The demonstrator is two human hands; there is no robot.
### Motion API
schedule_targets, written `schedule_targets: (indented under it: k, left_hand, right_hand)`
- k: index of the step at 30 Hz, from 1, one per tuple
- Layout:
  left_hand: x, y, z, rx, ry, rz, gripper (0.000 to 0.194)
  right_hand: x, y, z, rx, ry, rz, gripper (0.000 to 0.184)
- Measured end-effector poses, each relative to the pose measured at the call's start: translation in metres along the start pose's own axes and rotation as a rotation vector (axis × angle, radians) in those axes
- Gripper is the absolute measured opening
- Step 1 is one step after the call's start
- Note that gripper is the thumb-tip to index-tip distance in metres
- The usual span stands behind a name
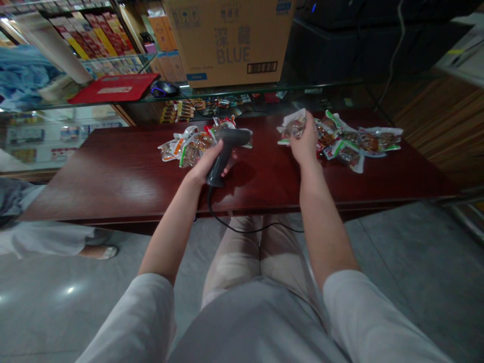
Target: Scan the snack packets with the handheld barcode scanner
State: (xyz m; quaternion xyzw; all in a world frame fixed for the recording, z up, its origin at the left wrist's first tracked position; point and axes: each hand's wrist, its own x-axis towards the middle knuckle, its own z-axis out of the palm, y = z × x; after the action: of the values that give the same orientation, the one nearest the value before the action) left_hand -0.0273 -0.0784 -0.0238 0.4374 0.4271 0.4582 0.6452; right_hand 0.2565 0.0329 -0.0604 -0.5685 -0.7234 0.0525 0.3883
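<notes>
Our left hand (207, 164) closes round the grip of a corded barcode scanner (227, 146), its nose over a heap of snack packets (192, 146); our right hand (304, 138) pinches a single packet (294, 128) beside the other heap (363, 141) on the dark red surface (113, 191).

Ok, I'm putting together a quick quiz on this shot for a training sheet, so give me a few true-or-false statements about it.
1. The left hand grips a handheld barcode scanner. True.
2. The right hand is empty. False: it holds a snack packet.
3. The scanner's cable hangs down past the table edge. True.
4. The other packets lie on a glass shelf. False: two heaps of packets lie on a dark red wooden table.
5. A cardboard carton stands on the glass shelf. True.
</notes>
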Motion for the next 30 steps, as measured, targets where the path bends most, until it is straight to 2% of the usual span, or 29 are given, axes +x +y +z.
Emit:
schedule_targets:
  k: [3,6,10,14,16,21,25,27,30]
  left_hand:
    - [-0.001,0.001,-0.002,0.017,0.04,0.013,0.063]
    - [-0.001,0.002,-0.007,0.039,0.079,0.024,0.064]
    - [0.0,0.001,-0.013,0.068,0.101,0.034,0.067]
    - [0.002,-0.002,-0.014,0.096,0.129,0.069,0.067]
    - [0.002,-0.002,-0.014,0.108,0.142,0.095,0.065]
    - [0.002,-0.001,-0.012,0.103,0.13,0.117,0.063]
    - [0.0,0.002,-0.01,0.047,0.124,0.073,0.061]
    - [-0.001,0.004,-0.009,0.013,0.12,0.055,0.059]
    - [-0.002,0.005,-0.008,-0.029,0.112,0.043,0.058]
  right_hand:
    - [-0.003,-0.002,-0.004,-0.027,0.082,0.144,0.052]
    - [-0.007,-0.01,-0.009,-0.068,0.087,0.151,0.036]
    - [-0.012,-0.025,-0.012,-0.213,0.094,0.198,0.037]
    - [-0.018,-0.033,-0.001,-0.291,-0.137,0.053,0.03]
    - [-0.02,-0.03,0.007,-0.314,-0.196,0.031,0.029]
    - [-0.02,-0.02,0.012,-0.357,-0.135,0.103,0.035]
    - [-0.019,-0.027,0.01,-0.298,-0.09,0.053,0.037]
    - [-0.017,-0.036,0.016,-0.219,-0.109,-0.005,0.037]
    - [-0.011,-0.051,0.034,-0.097,-0.222,-0.084,0.042]
